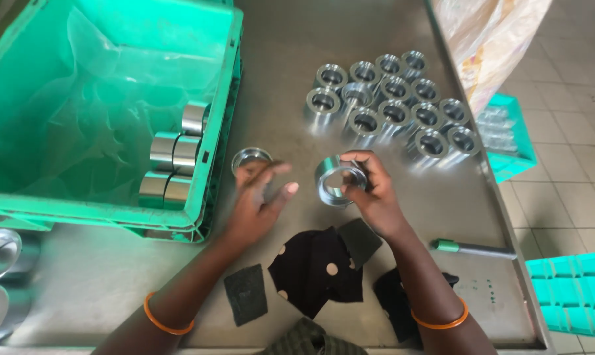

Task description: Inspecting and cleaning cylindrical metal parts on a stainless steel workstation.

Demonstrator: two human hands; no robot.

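nearest: dark cloth with pale dots [316, 268] and two dark abrasive squares [246, 294] lying flat on the grey steel desk [278, 66], between the forearms. green-handled tool [472, 248] lying at the right edge. right hand [374, 190] clamped on a shiny machined metal ring [337, 179], fingers around its rim, ring lifted and tilted. left hand [258, 200] fingers spread apart, gripping nothing, just beside a second metal ring [250, 156] resting on the desk. left: green plastic crate [222, 131] with clear liner, holding five metal cylinders [172, 164] against its right wall. far: cluster of matching polished rings [393, 98], standing upright, touching one another.
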